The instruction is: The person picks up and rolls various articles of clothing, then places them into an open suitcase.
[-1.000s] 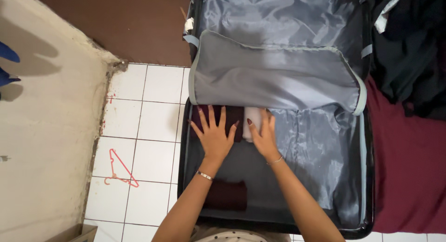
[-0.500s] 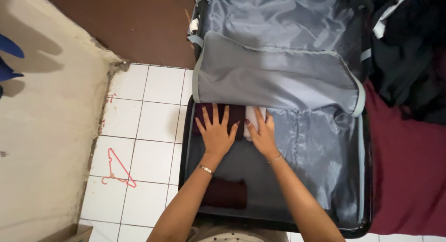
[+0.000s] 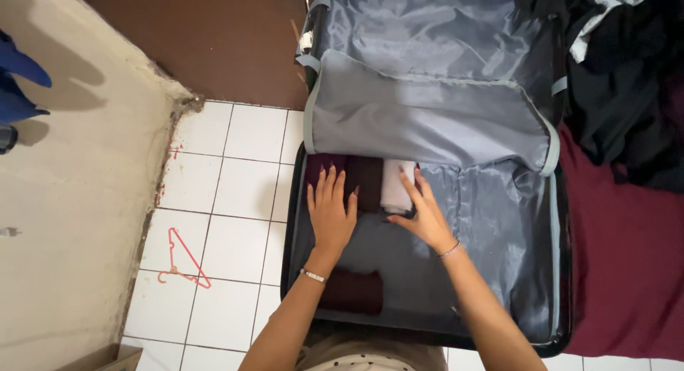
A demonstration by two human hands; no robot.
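Head view: we press our flat, released left hand (image 3: 331, 218) on the maroon roll (image 3: 342, 180); right hand (image 3: 426, 218) touches the white roll (image 3: 396, 186). Suitcase (image 3: 499, 221) mostly unfilled, another maroon roll (image 3: 353, 293) nearer us.

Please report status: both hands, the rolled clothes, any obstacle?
Left hand flat on dark rolled clothes. Right hand beside white roll, touching. Grey divider flap overhangs the rolls.

A dark maroon rolled garment (image 3: 356, 182) and a white rolled garment (image 3: 396, 186) lie side by side, seemingly touching, in the open suitcase (image 3: 499, 236), against its far-left inner edge.
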